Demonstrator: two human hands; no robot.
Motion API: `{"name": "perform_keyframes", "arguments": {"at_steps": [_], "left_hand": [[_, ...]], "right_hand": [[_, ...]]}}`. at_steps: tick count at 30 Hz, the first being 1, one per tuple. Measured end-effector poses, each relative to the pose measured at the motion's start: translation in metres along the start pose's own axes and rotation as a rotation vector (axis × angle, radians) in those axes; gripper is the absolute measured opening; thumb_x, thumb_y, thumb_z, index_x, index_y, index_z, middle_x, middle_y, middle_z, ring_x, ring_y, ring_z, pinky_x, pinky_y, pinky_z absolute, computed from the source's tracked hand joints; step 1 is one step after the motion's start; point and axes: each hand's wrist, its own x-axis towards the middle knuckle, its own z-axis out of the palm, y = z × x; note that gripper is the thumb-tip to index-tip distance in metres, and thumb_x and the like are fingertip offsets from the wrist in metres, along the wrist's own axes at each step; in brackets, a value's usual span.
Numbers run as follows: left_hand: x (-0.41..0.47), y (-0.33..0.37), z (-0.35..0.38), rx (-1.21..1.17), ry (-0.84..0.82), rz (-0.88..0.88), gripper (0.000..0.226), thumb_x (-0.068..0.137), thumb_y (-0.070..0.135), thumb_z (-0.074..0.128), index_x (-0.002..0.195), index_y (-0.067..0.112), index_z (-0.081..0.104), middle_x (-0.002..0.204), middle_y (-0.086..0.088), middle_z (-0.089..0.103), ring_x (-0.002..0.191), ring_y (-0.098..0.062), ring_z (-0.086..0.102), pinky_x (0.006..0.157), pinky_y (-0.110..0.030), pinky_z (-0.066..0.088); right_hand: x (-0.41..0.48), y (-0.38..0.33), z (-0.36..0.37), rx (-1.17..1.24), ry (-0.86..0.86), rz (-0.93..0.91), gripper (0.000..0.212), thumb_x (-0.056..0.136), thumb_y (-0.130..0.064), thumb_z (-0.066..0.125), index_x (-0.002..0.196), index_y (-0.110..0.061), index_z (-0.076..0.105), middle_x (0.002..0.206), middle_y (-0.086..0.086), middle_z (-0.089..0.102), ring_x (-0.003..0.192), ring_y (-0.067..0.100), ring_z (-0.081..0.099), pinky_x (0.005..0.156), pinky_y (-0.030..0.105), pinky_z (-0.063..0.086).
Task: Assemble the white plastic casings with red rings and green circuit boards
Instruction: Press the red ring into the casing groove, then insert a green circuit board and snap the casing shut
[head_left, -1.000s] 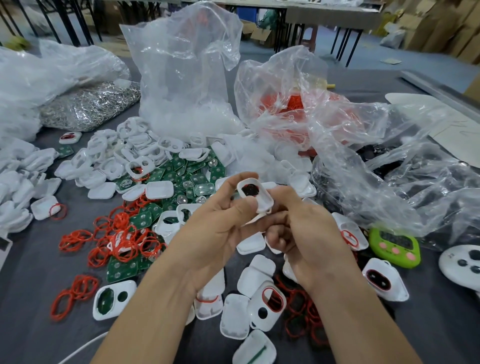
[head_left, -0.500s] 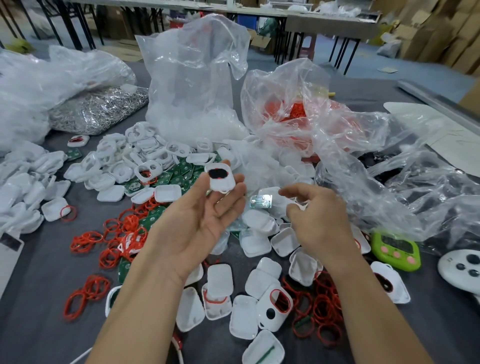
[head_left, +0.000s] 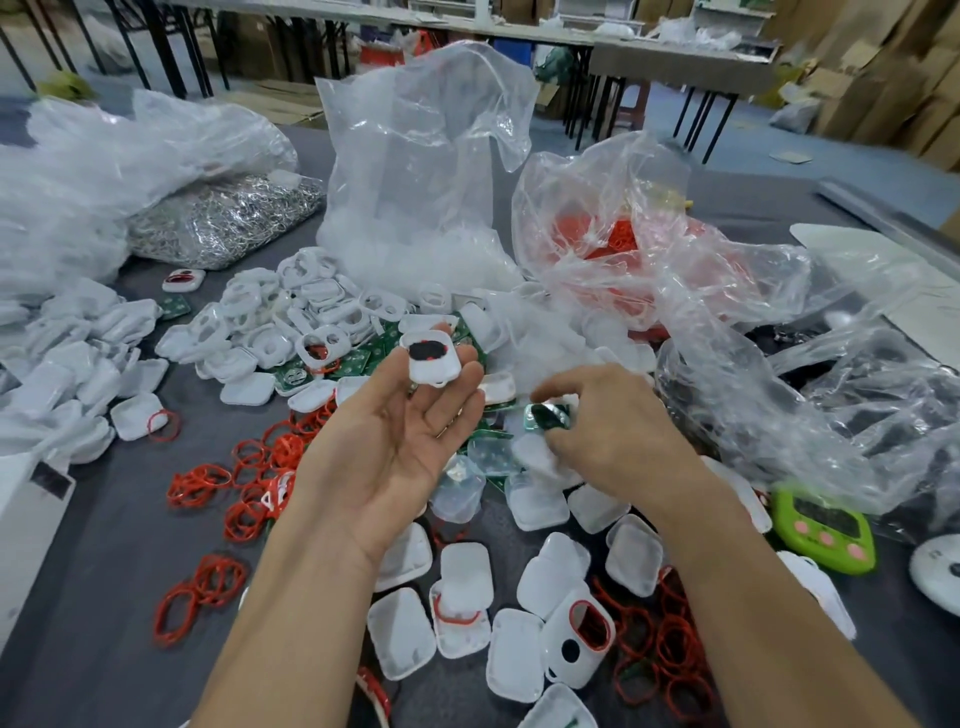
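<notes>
Red rings (head_left: 200, 480) loose on table (head_left: 78, 571) at our left. Our left hand (head_left: 395, 441) palm up, fingers flat, white casing (head_left: 431, 358) resting on fingertips. Green circuit board (head_left: 548, 417) just right, pinched in our right hand (head_left: 618, 441)

I see the casing (head_left: 429, 357) resting on my left hand (head_left: 400, 441); right of it, my right hand (head_left: 618, 441) pinches a circuit board (head_left: 548, 415). The rings (head_left: 200, 483) lie left of both, the bags (head_left: 415, 171) behind, the timer (head_left: 821, 525) far right.
</notes>
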Motion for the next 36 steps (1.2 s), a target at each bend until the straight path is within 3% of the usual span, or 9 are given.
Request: {"name": "perform_keyframes", "arguments": {"at_steps": [3,8,12,16,20,24,27,30,36], "left_hand": [[0.000,0.000,0.000,-0.003,-0.001,0.000,0.044,0.082,0.029,0.065,0.119,0.004,0.068,0.113,-0.016,0.076,0.092,-0.023,0.077,0.081,-0.039,0.063],[0.000,0.000,-0.002,-0.012,-0.007,-0.005,0.043,0.085,0.029,0.063,0.119,0.004,0.067,0.112,-0.017,0.076,0.091,-0.024,0.077,0.079,-0.039,0.063],[0.000,-0.001,-0.001,0.004,-0.008,-0.013,0.042,0.084,0.029,0.062,0.119,0.004,0.067,0.111,-0.017,0.075,0.089,-0.023,0.077,0.076,-0.037,0.063],[-0.001,-0.002,0.001,0.010,-0.014,-0.006,0.043,0.084,0.028,0.062,0.119,0.003,0.067,0.110,-0.017,0.075,0.087,-0.023,0.077,0.076,-0.037,0.063],[-0.001,-0.002,0.001,0.049,-0.016,-0.010,0.036,0.093,0.027,0.058,0.117,0.003,0.067,0.111,-0.016,0.075,0.089,-0.022,0.077,0.079,-0.036,0.063],[-0.001,-0.004,0.004,0.093,-0.007,-0.015,0.030,0.102,0.028,0.050,0.113,0.005,0.068,0.109,-0.014,0.075,0.089,-0.021,0.076,0.080,-0.035,0.061],[-0.004,-0.005,0.006,0.107,-0.007,-0.010,0.030,0.100,0.027,0.053,0.113,0.005,0.068,0.108,-0.014,0.075,0.087,-0.020,0.076,0.080,-0.034,0.062],[-0.007,-0.007,0.006,0.144,-0.010,-0.009,0.028,0.104,0.026,0.050,0.114,0.007,0.067,0.105,-0.013,0.076,0.087,-0.019,0.076,0.081,-0.033,0.061],[-0.007,-0.008,0.006,0.194,-0.018,-0.008,0.029,0.106,0.028,0.047,0.115,0.009,0.066,0.103,-0.010,0.077,0.089,-0.018,0.076,0.086,-0.033,0.060]], "right_hand": [[0.004,-0.005,0.005,-0.054,0.028,-0.012,0.026,0.086,-0.012,0.071,0.103,-0.029,0.081,0.106,-0.001,0.077,0.090,0.018,0.068,0.080,0.021,0.049],[-0.004,0.006,0.006,0.272,0.320,0.054,0.022,0.093,-0.012,0.064,0.090,-0.025,0.081,0.079,-0.011,0.075,0.073,0.007,0.069,0.069,0.026,0.054],[-0.021,0.001,0.010,1.109,0.195,0.328,0.019,0.102,-0.002,0.055,0.094,-0.010,0.069,0.075,0.010,0.076,0.057,0.017,0.070,0.050,0.024,0.053],[-0.043,-0.007,0.013,1.650,-0.095,0.394,0.015,0.102,0.005,0.048,0.104,-0.005,0.060,0.079,0.017,0.073,0.066,0.026,0.073,0.057,0.026,0.059],[-0.055,-0.005,0.007,1.391,-0.228,0.151,0.040,0.096,0.008,0.051,0.114,-0.020,0.074,0.079,0.008,0.064,0.073,0.021,0.062,0.073,0.031,0.051],[-0.061,-0.008,0.009,1.156,-0.097,0.111,0.030,0.082,-0.002,0.060,0.086,-0.021,0.083,0.076,0.004,0.065,0.076,0.020,0.054,0.058,0.023,0.037],[-0.066,-0.012,0.014,1.035,-0.009,0.120,0.034,0.081,0.008,0.063,0.075,-0.021,0.080,0.070,-0.002,0.070,0.062,0.009,0.056,0.052,0.014,0.041],[-0.071,-0.014,0.020,0.695,0.040,0.112,0.034,0.075,0.008,0.065,0.070,-0.024,0.075,0.064,-0.010,0.070,0.055,0.004,0.057,0.056,0.020,0.044],[-0.078,-0.020,0.023,0.387,0.039,0.012,0.029,0.077,-0.004,0.076,0.073,-0.031,0.065,0.068,-0.012,0.070,0.066,0.004,0.065,0.064,0.022,0.051]]}}
